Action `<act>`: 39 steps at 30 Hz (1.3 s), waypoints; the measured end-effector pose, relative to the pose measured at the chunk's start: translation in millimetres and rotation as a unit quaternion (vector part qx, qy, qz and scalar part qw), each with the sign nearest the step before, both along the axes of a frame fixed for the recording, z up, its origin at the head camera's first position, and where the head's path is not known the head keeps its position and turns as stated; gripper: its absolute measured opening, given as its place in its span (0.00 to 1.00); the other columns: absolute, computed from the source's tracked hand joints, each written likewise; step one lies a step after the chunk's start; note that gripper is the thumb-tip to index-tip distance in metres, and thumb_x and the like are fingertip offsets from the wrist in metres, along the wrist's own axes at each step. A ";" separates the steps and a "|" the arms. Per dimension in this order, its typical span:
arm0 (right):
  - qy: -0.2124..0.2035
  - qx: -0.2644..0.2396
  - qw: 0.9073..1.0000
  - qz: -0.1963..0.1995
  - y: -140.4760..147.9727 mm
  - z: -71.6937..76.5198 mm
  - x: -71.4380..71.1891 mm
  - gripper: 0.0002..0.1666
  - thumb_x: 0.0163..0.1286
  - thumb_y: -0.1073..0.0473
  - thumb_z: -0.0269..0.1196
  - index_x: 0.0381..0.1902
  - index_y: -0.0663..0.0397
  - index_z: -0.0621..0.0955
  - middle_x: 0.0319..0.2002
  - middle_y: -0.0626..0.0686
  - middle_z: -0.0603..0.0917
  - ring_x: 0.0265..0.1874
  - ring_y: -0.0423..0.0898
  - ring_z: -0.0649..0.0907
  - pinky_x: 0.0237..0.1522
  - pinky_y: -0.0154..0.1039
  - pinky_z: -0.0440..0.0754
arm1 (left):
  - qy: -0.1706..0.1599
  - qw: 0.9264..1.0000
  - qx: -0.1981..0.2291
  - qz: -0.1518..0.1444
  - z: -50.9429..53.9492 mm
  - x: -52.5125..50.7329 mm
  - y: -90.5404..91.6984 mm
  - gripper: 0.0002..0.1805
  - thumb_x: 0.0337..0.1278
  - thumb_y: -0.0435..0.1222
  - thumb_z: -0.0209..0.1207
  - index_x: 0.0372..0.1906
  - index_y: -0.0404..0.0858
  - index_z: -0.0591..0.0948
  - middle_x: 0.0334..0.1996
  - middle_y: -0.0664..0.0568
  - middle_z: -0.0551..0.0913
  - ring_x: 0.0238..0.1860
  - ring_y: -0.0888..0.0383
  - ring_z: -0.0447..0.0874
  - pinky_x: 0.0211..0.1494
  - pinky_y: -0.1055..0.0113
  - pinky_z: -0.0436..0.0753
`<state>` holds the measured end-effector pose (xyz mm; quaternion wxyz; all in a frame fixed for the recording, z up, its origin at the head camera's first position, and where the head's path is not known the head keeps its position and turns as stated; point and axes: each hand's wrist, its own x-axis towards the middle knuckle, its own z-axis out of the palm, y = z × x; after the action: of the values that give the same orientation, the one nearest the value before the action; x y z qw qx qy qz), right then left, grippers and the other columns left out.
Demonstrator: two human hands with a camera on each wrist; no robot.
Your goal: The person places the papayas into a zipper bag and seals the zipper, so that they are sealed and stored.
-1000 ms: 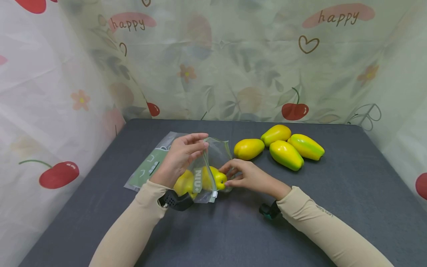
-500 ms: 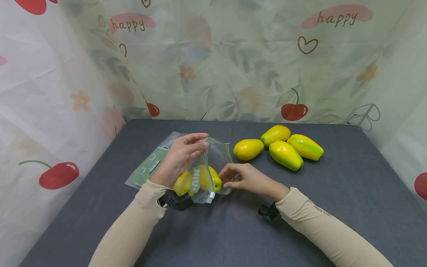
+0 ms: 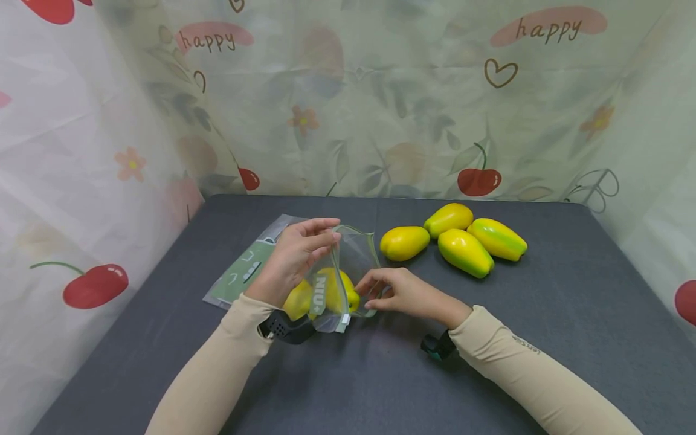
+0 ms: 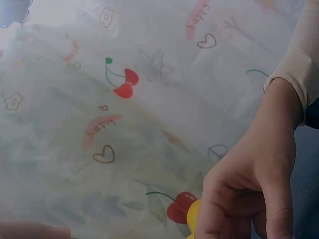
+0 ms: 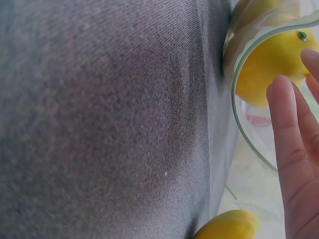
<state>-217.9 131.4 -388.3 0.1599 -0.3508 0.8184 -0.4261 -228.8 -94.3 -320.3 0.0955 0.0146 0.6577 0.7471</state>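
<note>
Nearest: two beige sleeves (image 3: 196, 374), a black strap device at each wrist; the left device (image 3: 290, 328) sits in front of the bag's lower corner, covering some of it. The clear bag (image 3: 319, 294) sits on the dark table (image 3: 348, 393), mouth spread to its right. Left hand (image 3: 293, 254) pinches the upper rim. Right hand (image 3: 405, 293) at the mouth, fingers loosely bent and parted, wrapped round nothing; fingertip contact unclear. Inside the bag, two yellow fruits: one (image 5: 264, 64) just within the mouth, the other (image 3: 296, 300) deeper, partly hidden by the left wrist. Left of the bag, a flat green pack (image 3: 239, 279), left hand overlapping it. Beyond the bag, rightward, four loose fruits (image 3: 466, 252), close together. Farthest, behind the bag: printed cloth (image 3: 359, 115).
</note>
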 end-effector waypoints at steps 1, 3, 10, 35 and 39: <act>-0.001 0.000 1.000 -0.001 0.3 0.4 0.3 0.15 0.64 0.59 0.67 0.49 0.49 0.80 0.48 0.52 0.84 0.43 0.42 0.84 0.46 0.37 0.84 | 0.000 1.000 0.001 0.000 -0.1 -0.2 0.0 0.22 0.61 0.27 0.60 0.61 0.28 0.75 0.35 0.54 0.76 0.37 0.61 0.79 0.43 0.74 0.82; -0.003 -0.002 1.000 -0.001 0.9 1.5 0.9 0.15 0.64 0.60 0.67 0.49 0.50 0.80 0.48 0.54 0.84 0.44 0.43 0.84 0.46 0.39 0.84 | 0.000 1.000 0.001 0.001 -0.2 -0.2 0.0 0.22 0.61 0.27 0.60 0.60 0.28 0.75 0.35 0.54 0.76 0.37 0.61 0.79 0.43 0.74 0.82; -0.003 -0.010 1.000 -0.013 10.0 5.3 2.2 0.17 0.65 0.60 0.66 0.51 0.53 0.80 0.49 0.54 0.83 0.45 0.46 0.83 0.47 0.40 0.84 | -0.004 1.000 0.003 0.006 -0.8 -0.9 0.5 0.21 0.61 0.27 0.60 0.60 0.29 0.76 0.34 0.54 0.76 0.37 0.60 0.79 0.43 0.74 0.82; 0.090 -0.030 0.984 -0.152 71.0 34.5 4.9 0.30 0.60 0.58 0.70 0.60 0.53 0.76 0.59 0.54 0.80 0.58 0.53 0.79 0.61 0.48 0.75 | -0.012 1.000 0.016 0.004 -1.1 -2.2 -0.6 0.22 0.62 0.26 0.59 0.61 0.28 0.75 0.34 0.54 0.76 0.36 0.62 0.79 0.42 0.74 0.82; 0.107 -0.029 0.976 -0.186 84.7 37.9 7.3 0.33 0.62 0.56 0.69 0.65 0.50 0.73 0.64 0.51 0.75 0.63 0.52 0.75 0.64 0.49 0.71 | -0.014 1.000 0.018 0.003 -1.4 -1.8 0.0 0.21 0.61 0.27 0.59 0.59 0.30 0.76 0.34 0.54 0.76 0.36 0.61 0.79 0.43 0.74 0.82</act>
<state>-210.6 216.1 -350.4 -0.0206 -0.2403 0.8691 -0.4319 -230.6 -94.2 -321.8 0.1016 0.0040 0.6426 0.7595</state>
